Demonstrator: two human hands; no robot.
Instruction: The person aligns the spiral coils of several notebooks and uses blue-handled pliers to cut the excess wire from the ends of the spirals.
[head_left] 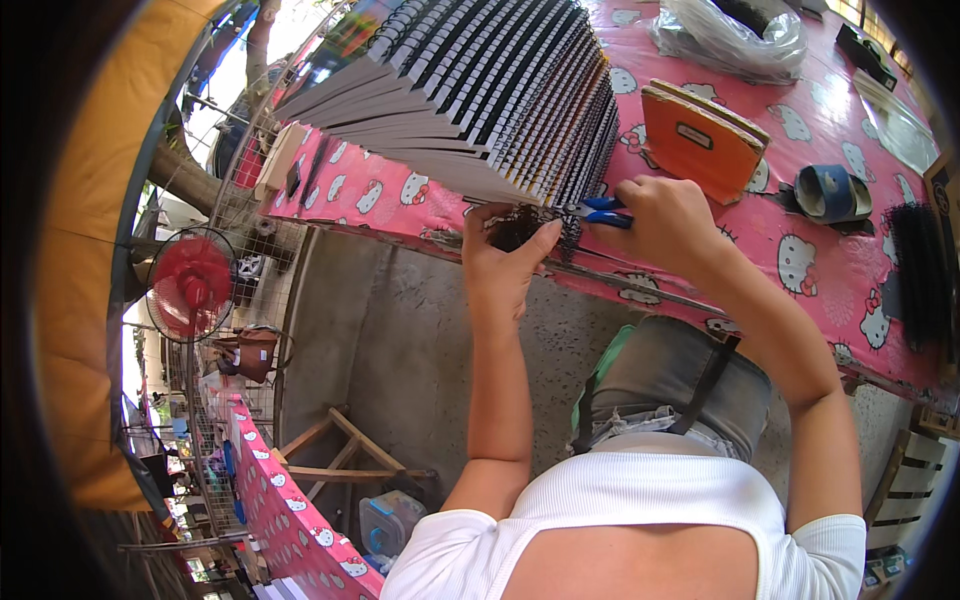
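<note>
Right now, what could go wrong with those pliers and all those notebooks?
The blue-handled pliers in the right hand are very close to the left hand, so its fingers might get pinched. The spiral notebooks are piled in a fan near the edge of the table, so a bump could perhaps make some slide off.

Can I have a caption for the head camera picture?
Right hand holding blue-handled pliers beside many spiral-bound notebooks on a pink tablecloth.
</note>
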